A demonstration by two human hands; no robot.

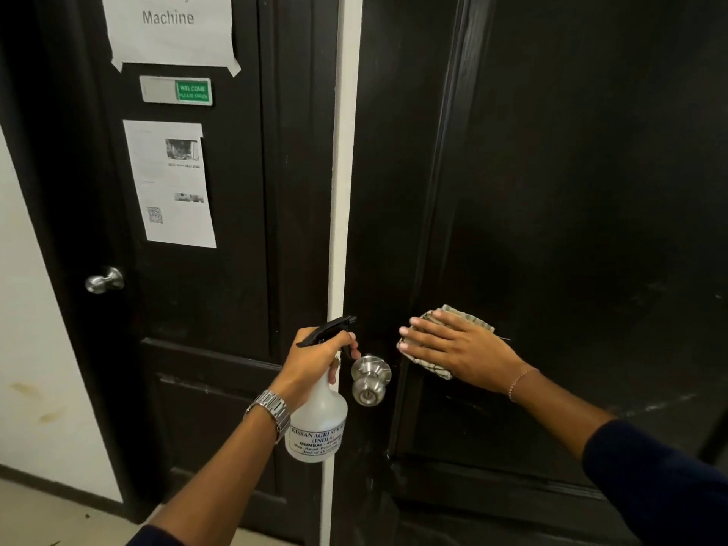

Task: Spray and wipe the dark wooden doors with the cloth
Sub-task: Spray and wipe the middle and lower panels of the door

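Two dark wooden doors stand side by side, split by a white strip of frame. My right hand (459, 346) lies flat with straight fingers on a folded checked cloth (468, 319), pressing it against the right door (571, 191) just right of its steel knob (369, 380). My left hand (321, 358) grips the neck of a translucent spray bottle (317, 423) with a black trigger head, one finger on the trigger. The nozzle points right, toward the right door's edge above the knob.
The left door (220, 293) carries a taped "Laundry Machine" paper (169, 29), a green "Welcome" slider sign (177, 90), a printed notice (169, 183) and a steel knob (104, 280). A white wall (35, 329) and pale floor lie at the left.
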